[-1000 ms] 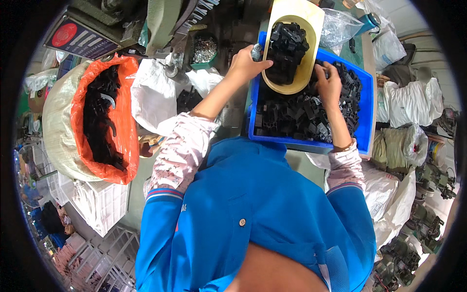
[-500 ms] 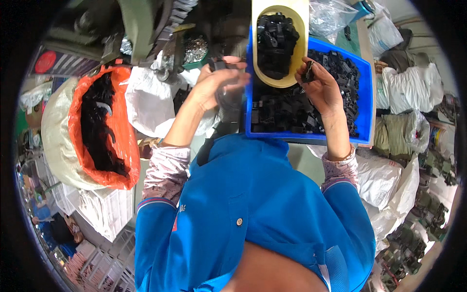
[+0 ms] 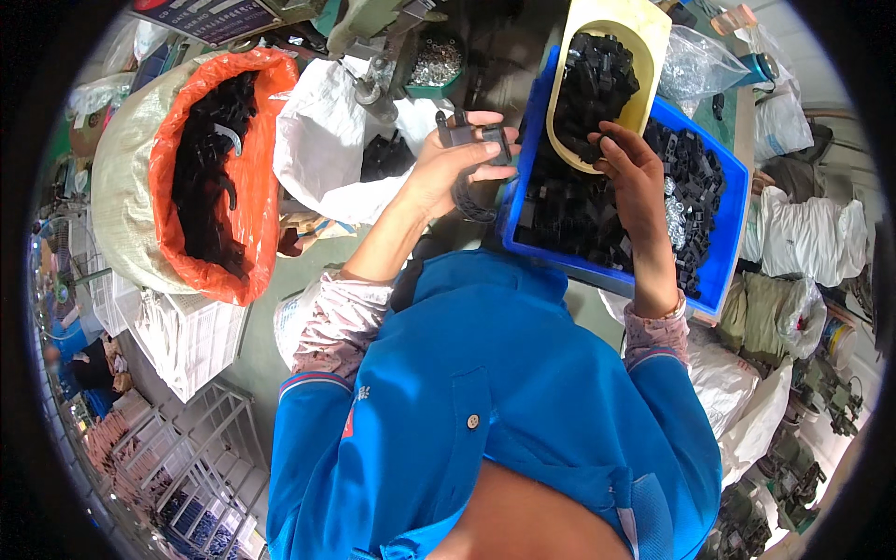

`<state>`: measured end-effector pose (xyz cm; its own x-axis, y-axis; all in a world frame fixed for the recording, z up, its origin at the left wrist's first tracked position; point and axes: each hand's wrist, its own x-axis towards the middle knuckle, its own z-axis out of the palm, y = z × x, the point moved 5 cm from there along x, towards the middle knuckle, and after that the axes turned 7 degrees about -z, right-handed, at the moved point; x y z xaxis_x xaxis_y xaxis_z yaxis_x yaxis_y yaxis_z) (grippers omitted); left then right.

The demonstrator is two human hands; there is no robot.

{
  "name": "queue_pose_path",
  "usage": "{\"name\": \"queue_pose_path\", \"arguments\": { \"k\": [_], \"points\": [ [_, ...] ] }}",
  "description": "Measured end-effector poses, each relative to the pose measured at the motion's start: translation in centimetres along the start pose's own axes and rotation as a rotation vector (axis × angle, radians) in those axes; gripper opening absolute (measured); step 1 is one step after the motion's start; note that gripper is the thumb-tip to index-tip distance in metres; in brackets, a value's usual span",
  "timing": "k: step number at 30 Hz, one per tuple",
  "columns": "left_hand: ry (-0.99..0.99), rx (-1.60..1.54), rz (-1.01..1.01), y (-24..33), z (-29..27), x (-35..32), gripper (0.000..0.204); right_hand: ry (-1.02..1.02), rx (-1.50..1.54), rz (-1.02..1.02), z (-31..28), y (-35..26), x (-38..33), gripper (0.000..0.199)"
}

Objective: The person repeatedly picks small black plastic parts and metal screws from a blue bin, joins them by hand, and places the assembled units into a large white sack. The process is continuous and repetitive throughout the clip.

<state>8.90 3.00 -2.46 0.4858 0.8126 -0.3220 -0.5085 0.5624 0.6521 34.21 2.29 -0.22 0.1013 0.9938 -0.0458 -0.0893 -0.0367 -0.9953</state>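
Note:
My left hand (image 3: 442, 174) holds a black plastic part (image 3: 461, 136), its fingers stretched around it. Below that hand hangs a dark curved loop (image 3: 471, 201); whether it joins the part I cannot tell. At the lower right rim of a yellow tub (image 3: 651, 58), my right hand (image 3: 638, 187) has thumb and fingers pinched together. Whatever is between its fingertips blends into the dark parts behind. Small black plastic parts (image 3: 597, 79) fill the tub, which rests on a blue bin (image 3: 731, 238) that holds many more of them.
To the left stands a woven sack with an orange liner (image 3: 266, 201), holding black curved pieces. A white bag (image 3: 317, 140) lies between sack and bin. Beyond my left hand sits a green box of small metal pieces (image 3: 436, 63). A clear plastic bag (image 3: 695, 65) lies right of the tub.
The view has turned, so the bins appear tilted and further right. My right hand, which showed a small dark part, now has its fingertips at the tub's rim. My left hand's blur is gone.

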Motion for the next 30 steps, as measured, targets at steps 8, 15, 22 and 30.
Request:
{"name": "queue_pose_path", "arguments": {
  "k": [8,15,22,30],
  "points": [
    [0.054,0.060,-0.023,-1.7,0.0,-0.6,0.037,0.089,-0.352,-0.176,-2.6,-0.3,-1.1,0.030],
    [0.117,0.138,-0.006,-2.3,1.3,-0.8,0.041,0.145,-0.586,-0.297,-1.4,-1.9,-1.4,0.035],
    [0.193,0.188,0.027,-2.1,1.4,-1.9,0.043,-0.167,-0.329,-0.258,5.5,-2.1,-4.9,0.036],
    [0.173,0.233,0.039,-2.9,0.6,-2.8,0.042,-0.204,0.114,-0.183,9.8,0.2,-7.1,0.031]
  ]
}}
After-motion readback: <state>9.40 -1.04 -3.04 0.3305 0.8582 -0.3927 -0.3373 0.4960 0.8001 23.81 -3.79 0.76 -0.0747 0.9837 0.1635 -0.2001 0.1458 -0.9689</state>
